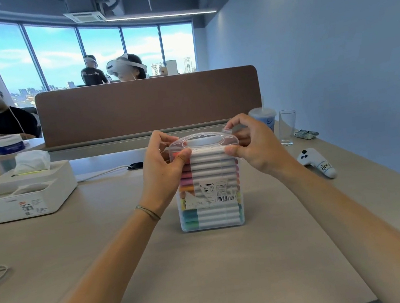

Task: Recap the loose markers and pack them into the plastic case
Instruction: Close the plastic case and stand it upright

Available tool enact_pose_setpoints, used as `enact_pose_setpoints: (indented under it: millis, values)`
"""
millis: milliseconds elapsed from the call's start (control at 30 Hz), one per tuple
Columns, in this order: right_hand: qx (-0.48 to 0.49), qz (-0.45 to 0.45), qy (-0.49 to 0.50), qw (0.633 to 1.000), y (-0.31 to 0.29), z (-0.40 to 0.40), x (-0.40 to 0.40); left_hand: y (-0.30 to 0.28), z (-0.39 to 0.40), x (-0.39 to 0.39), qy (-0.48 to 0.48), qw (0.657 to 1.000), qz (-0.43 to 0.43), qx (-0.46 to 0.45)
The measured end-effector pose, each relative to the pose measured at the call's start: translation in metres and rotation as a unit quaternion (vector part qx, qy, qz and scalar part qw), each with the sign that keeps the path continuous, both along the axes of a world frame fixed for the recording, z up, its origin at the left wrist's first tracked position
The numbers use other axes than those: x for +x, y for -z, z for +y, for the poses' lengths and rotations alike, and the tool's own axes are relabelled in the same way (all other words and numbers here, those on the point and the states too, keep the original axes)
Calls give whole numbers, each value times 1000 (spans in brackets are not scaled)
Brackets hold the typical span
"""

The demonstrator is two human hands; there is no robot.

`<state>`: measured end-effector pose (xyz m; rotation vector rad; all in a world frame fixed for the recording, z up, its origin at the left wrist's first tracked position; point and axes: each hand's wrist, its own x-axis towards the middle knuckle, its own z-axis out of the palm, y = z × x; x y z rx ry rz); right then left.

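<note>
Plastic case (210, 200) stands upright mid-table (209, 276), bare desk before it, stacked full of capped markers (214, 172). We grip its top: left hand (162, 163) and right hand (253, 144) curled around both upper corners.

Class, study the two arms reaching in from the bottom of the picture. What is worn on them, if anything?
Both forearms are bare, with no sleeves, gloves, watch or rings in view. The only item worn is a thin dark cord bracelet round the left wrist. The right wrist carries nothing.
</note>
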<state>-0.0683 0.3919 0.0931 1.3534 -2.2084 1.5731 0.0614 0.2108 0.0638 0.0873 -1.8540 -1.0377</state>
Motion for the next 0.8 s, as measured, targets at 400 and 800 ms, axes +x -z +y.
enact_pose_setpoints:
  millis: [400,800]
  values:
    - [-8,36,18,999,9,-4,1,-1,-3,-2,-5,1000,-1,-15]
    - [64,104,47,991,-2,-7,1,19,-4,8,102,990,-87,46]
